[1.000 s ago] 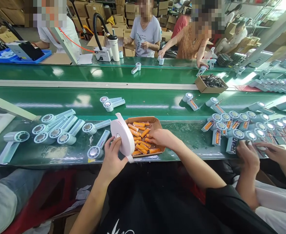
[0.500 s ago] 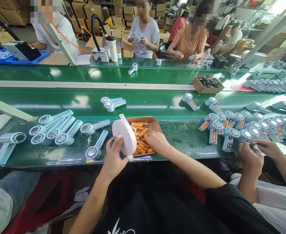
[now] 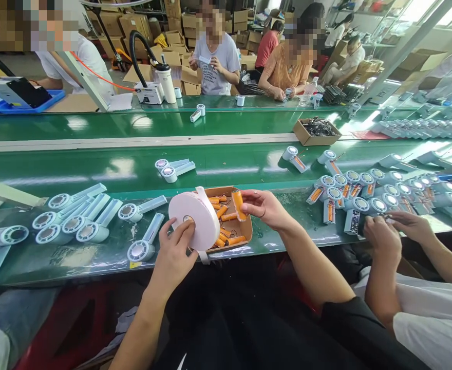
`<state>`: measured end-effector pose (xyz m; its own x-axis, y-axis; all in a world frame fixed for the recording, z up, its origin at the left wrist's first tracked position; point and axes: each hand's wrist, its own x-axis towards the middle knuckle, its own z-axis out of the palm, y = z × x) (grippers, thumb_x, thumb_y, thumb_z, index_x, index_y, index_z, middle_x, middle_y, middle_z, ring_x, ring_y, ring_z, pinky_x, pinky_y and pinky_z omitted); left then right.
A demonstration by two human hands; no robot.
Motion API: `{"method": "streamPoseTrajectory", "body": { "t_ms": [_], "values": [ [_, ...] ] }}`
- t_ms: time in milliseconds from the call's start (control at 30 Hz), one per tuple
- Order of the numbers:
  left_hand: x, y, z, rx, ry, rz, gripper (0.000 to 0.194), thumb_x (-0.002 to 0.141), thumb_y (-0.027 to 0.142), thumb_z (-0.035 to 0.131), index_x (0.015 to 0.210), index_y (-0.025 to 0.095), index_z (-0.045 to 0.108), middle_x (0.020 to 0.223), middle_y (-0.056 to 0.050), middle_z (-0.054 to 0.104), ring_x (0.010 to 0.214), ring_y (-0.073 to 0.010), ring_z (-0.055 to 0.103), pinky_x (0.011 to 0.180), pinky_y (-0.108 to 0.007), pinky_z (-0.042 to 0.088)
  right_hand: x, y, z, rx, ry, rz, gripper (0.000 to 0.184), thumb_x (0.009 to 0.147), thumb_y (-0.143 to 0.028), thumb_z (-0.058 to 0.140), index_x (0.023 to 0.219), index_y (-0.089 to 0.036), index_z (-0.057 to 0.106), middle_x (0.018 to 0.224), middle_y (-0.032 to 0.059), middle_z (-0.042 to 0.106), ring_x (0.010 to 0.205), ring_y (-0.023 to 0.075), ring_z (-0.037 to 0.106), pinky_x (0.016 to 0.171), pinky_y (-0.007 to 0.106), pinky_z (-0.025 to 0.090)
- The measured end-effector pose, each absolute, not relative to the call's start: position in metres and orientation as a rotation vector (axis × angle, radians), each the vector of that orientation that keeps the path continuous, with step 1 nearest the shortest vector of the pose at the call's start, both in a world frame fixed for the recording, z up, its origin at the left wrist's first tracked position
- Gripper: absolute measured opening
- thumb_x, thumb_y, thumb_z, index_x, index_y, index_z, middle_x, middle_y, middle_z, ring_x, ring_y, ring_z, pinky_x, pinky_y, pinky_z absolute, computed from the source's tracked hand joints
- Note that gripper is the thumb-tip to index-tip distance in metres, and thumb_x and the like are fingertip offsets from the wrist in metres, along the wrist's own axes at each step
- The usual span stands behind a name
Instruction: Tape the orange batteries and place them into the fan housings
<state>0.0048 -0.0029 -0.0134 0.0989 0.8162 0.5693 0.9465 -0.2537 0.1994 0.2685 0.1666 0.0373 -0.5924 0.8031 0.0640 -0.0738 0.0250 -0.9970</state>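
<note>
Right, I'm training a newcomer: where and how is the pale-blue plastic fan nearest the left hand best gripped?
I'd pinch its slim handle across its long sides from above; it looks straight, narrower than the round head, and free of neighbours.

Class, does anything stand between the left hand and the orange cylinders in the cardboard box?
Yes: the white roll held in the left hand stands between it and the orange cylinders, hiding the left side of the cardboard box.

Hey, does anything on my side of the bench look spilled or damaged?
Nothing looks spilled. The green bench top looks scuffed beside the handheld fans at left, with pale patches breaking its shine; probably just wear.
</note>
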Motion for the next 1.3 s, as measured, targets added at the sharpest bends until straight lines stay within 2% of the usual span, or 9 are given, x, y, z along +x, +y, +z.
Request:
{"method": "streamPoseTrajectory", "body": {
  "t_ms": [167,467,633,767,933,1067,1167,1200,1300],
  "values": [
    [0.007,-0.003,-0.007,-2.234,-1.778,-0.764,0.068,0.081,0.0,0.058,0.143,0.027,0.064,0.133,-0.01,0.073,0.142,-0.0401,0.046,0.101,-0.053,0.059,0.261,0.15,0.054,-0.795,-1.695,1.58,0.049,0.081,-0.049,0.088,0.12,-0.02,0.081,0.108,0.0072,0.083,0.098,0.0245,0.078,0.087,0.039,0.066],
    [0.008,-0.005,0.002,-2.27,-1.748,-0.622,0.075,0.081,-0.003,0.057,0.147,0.032,0.064,0.134,-0.004,0.074,0.136,-0.0373,0.051,0.114,-0.054,0.05,0.258,0.155,0.065,-0.924,-2.104,1.384,0.043,0.084,-0.042,0.081,0.12,-0.019,0.081,0.098,0.0063,0.083,0.088,0.0232,0.077,0.083,0.036,0.064],
    [0.015,-0.004,0.009,-2.166,-1.711,-0.58,0.061,0.087,0.008,0.064,0.146,0.026,0.065,0.129,-0.007,0.076,0.117,-0.0363,0.054,0.118,-0.063,0.04,0.233,0.136,0.034,-0.876,-1.503,1.609,0.05,0.068,-0.041,0.093,0.111,-0.021,0.076,0.1,0.006,0.083,0.095,0.0248,0.078,0.089,0.04,0.065],
    [0.044,-0.01,0.002,-2.123,-1.698,-0.735,0.05,0.088,0.036,0.077,0.136,0.021,0.071,0.109,-0.011,0.078,0.106,-0.0348,0.057,0.119,-0.064,0.034,0.21,0.114,0.009,-0.853,-0.986,1.407,0.049,0.074,-0.049,0.089,0.111,-0.023,0.07,0.114,0.0088,0.081,0.107,0.0258,0.077,0.099,0.041,0.063],
    [0.057,-0.017,-0.007,-2.425,-1.657,-0.722,0.053,0.082,0.029,0.082,0.134,0.029,0.072,0.111,-0.007,0.079,0.106,-0.0311,0.061,0.118,-0.058,0.036,0.269,0.181,0.031,-0.797,-0.911,1.04,0.031,0.083,-0.048,0.082,0.102,-0.028,0.067,0.104,0.0037,0.079,0.112,0.0215,0.074,0.099,0.037,0.063],
    [0.016,0.044,0.004,-2.719,-1.864,-0.557,0.069,0.07,0.05,0.09,0.134,0.029,0.075,0.128,-0.01,0.077,0.122,-0.037,0.061,0.111,-0.055,0.046,0.314,0.22,0.045,-0.742,-0.867,0.959,0.033,0.085,-0.044,0.081,0.111,-0.033,0.065,0.116,-0.0018,0.077,0.112,0.0118,0.073,0.096,0.024,0.061],
    [-0.019,0.126,0.015,-2.772,-2.204,-0.416,0.04,0.089,0.061,0.068,0.104,0.028,0.085,0.105,-0.006,0.081,0.101,-0.0288,0.069,0.091,-0.039,0.054,0.303,0.201,0.029,-0.768,-0.983,1.144,0.056,0.076,-0.039,0.09,0.124,-0.035,0.062,0.106,-0.0015,0.079,0.098,0.0163,0.078,0.083,0.028,0.065],
    [-0.027,0.154,0.016,-2.59,-2.341,-0.432,0.043,0.096,0.06,0.058,0.099,0.026,0.085,0.101,-0.007,0.081,0.097,-0.028,0.069,0.089,-0.039,0.054,0.296,0.191,0.021,-0.784,-1.005,1.201,0.061,0.073,-0.039,0.091,0.126,-0.035,0.061,0.103,-0.0012,0.079,0.096,0.0185,0.079,0.08,0.03,0.065],
    [-0.045,0.218,0.01,-2.284,-2.435,-0.466,0.037,0.099,0.047,0.056,0.103,0.022,0.082,0.117,-0.014,0.077,0.118,-0.0357,0.062,0.099,-0.048,0.05,0.286,0.169,0.003,-0.832,-1.005,1.299,0.062,0.07,-0.044,0.094,0.122,-0.032,0.063,0.098,0.0015,0.081,0.093,0.0232,0.081,0.077,0.036,0.066]
  ]
}}
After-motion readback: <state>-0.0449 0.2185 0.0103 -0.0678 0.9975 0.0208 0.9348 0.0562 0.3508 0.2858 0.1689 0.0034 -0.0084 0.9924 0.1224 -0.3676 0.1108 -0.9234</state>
